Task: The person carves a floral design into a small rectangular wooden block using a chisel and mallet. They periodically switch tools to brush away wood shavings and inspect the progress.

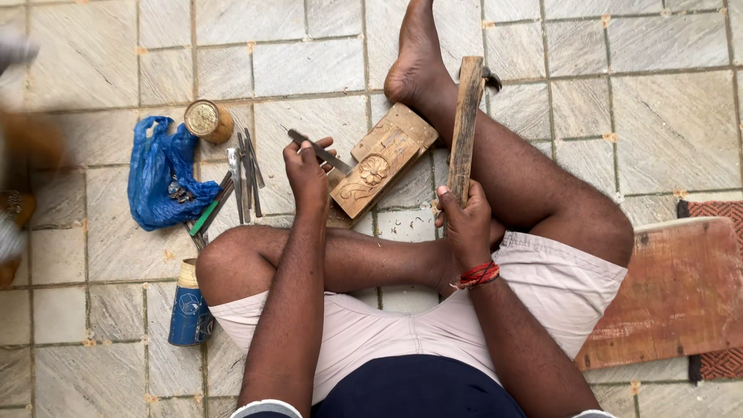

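Seated on the tiled floor [93, 70], my left hand [307, 172] is closed around a slim metal chisel [321, 152] near its upper end, and my right hand [464, 220] grips the lower end of a long wooden mallet stick [467, 124]. The carved wooden block [383, 159] lies between them, braced under my foot [414, 62]. It looks stiff and fairly heavy, its flower relief likely chip-prone, so I judge the plain edges the safest hold.

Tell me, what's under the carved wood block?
The carved wood block lies on the grey tiled floor, its far end beside the person's foot. Pale wood chips lie close by. Whatever is directly beneath the block is covered and cannot be seen.
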